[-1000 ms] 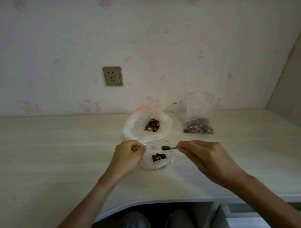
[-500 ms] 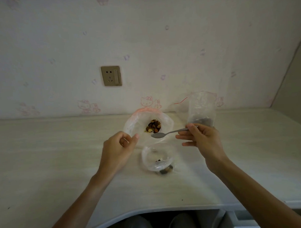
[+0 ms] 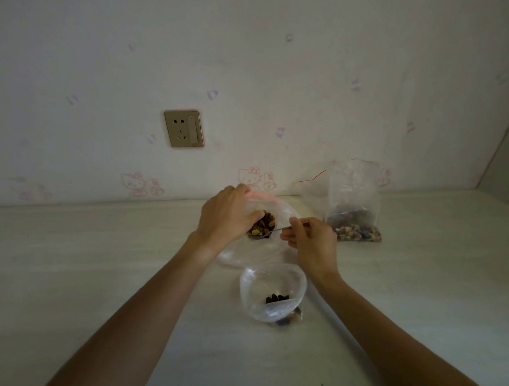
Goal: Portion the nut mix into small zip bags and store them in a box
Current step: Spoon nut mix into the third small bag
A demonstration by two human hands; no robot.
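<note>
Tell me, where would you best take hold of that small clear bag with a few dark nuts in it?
Pinch the small clear plastic bag by its open rim on the near-left edge, coming from above. The mouth gapes upward and the nuts sit low, so a rim grip would likely keep them in.

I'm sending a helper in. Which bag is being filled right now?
On the pale desk, look nearest its front edge, between the person's forearms. The small clear bag stands open there, holding just a few dark nuts, unlike the fuller bags behind.
</note>
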